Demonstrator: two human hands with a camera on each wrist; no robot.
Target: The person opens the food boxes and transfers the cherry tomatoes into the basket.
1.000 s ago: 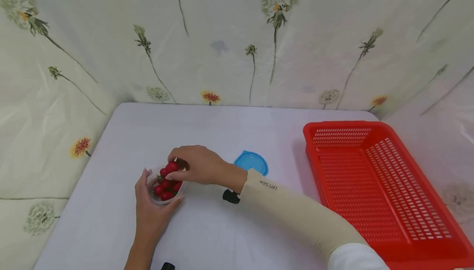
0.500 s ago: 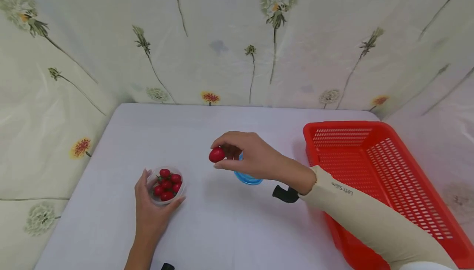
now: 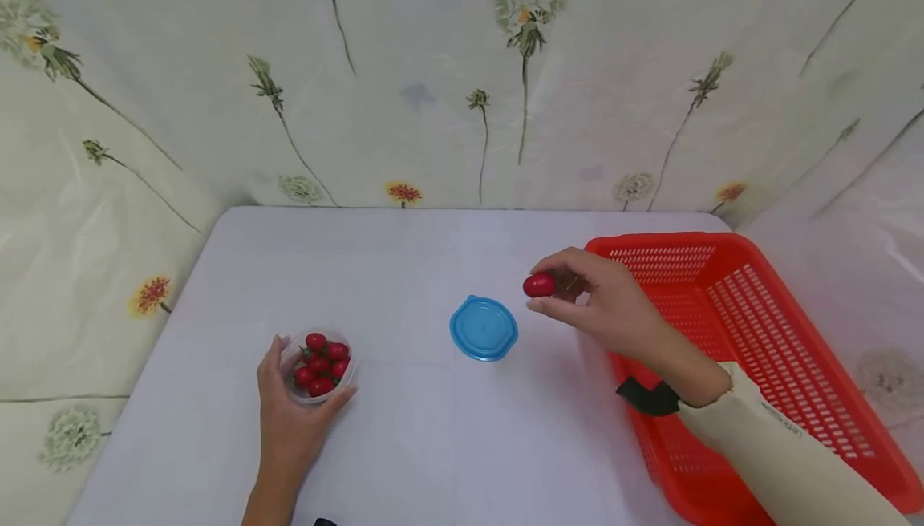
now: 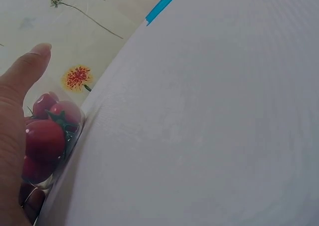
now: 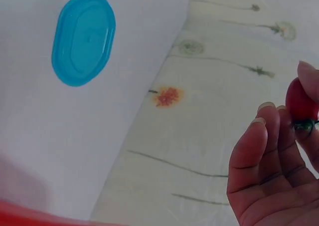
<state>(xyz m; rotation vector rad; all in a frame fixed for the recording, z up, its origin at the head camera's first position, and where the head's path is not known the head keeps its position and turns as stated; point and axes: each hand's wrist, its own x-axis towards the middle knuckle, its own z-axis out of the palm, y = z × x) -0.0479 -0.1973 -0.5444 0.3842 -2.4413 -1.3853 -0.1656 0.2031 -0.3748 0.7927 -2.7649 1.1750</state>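
Observation:
My right hand (image 3: pixel 599 305) pinches a red cherry tomato (image 3: pixel 538 285) in the air, just left of the red basket's (image 3: pixel 765 366) near-left corner; in the right wrist view the tomato (image 5: pixel 300 102) shows between thumb and fingers. My left hand (image 3: pixel 292 410) cups a small clear cup (image 3: pixel 318 366) holding several cherry tomatoes on the white table (image 3: pixel 404 446). In the left wrist view the thumb (image 4: pixel 22 71) lies against the cup of tomatoes (image 4: pixel 47 136). A blue lid (image 3: pixel 484 328) lies flat between the two hands, also seen as the blue lid (image 5: pixel 83 37) below my right hand.
The red slotted basket takes up the right side of the table, reaching past the front edge of view. A floral plastic sheet (image 3: pixel 433 69) walls in the back and both sides.
My right hand lifted one tomato out of the cup and carried it rightward past the blue lid to the basket's edge. The left hand stayed on the cup.

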